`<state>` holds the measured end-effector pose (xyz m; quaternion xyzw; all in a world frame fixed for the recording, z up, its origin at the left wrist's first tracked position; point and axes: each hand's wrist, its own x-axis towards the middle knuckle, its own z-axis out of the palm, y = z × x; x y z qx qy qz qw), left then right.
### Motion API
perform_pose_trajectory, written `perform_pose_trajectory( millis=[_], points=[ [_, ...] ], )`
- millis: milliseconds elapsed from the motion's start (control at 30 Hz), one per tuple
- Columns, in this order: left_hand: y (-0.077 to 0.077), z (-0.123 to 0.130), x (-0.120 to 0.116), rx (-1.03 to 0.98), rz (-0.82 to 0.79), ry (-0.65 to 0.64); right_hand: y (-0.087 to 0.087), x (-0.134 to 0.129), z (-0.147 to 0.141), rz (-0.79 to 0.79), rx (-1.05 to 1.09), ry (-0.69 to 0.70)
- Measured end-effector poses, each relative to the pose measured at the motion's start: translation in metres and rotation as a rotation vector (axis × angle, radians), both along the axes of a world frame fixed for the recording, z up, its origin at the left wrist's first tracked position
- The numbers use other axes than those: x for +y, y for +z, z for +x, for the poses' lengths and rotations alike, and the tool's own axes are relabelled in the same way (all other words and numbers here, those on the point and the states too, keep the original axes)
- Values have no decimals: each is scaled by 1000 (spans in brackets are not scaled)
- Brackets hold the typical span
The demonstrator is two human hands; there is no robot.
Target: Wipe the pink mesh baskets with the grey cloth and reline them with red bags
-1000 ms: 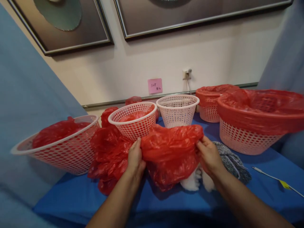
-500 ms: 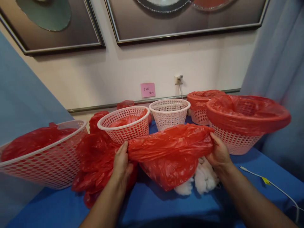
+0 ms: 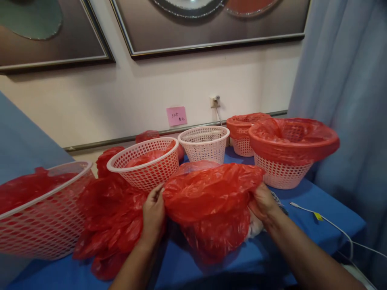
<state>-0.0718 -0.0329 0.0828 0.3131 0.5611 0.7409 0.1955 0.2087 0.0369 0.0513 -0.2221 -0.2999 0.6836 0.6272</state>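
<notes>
A red plastic bag (image 3: 208, 201) hangs between my two hands over the blue table, its rim spread wide. My left hand (image 3: 153, 211) is closed on the bag's left edge, just in front of a pink basket (image 3: 148, 163) with red plastic in it. At the right edge of the bag, my right hand (image 3: 262, 203) grips the plastic, its fingertips partly hidden. White fluffy material (image 3: 255, 225) shows behind the bag beside my right hand. Loose red bags (image 3: 117, 213) lie heaped left of my left hand.
A bare pale basket (image 3: 205, 147) stands at the back. Bag-lined baskets (image 3: 286, 171) (image 3: 243, 146) stand on the right. A large basket (image 3: 51, 225) is at the left edge. A white cable (image 3: 332, 227) crosses the blue table (image 3: 320, 193) at right.
The held bag's rim has opened wider and its body hangs lower. The view has shifted right, and less white material shows behind the bag.
</notes>
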Motion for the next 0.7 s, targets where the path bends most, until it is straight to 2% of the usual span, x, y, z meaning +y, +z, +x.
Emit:
perform_pose_trajectory(
  millis=[67, 133, 167, 233, 300, 433, 533, 600, 700],
  points=[
    [11, 8, -11, 183, 69, 200, 0, -1, -11, -34, -29, -67],
    [24, 24, -28, 442, 194, 303, -1, -1, -23, -42, -95, -123],
    [30, 34, -36, 564, 249, 267, -2, -2, -29, -33, -144, -144],
    [39, 56, -46, 767, 198, 34, -3, -6, -43, 6, -247, -156],
    [42, 73, -42, 858, 117, -136, -1, -14, -55, 52, -302, -130],
    [37, 77, -12, 768, -17, -296, 11, -30, -72, 132, -253, 12],
    [30, 66, 3, 575, -31, -254, 15, -37, -68, 205, -258, 75],
    [26, 58, 7, 472, -32, -169, 10, -40, -59, 263, -314, 21],
    [26, 47, 5, 405, -11, -65, -8, -48, -42, 283, -419, -146]
  ],
)
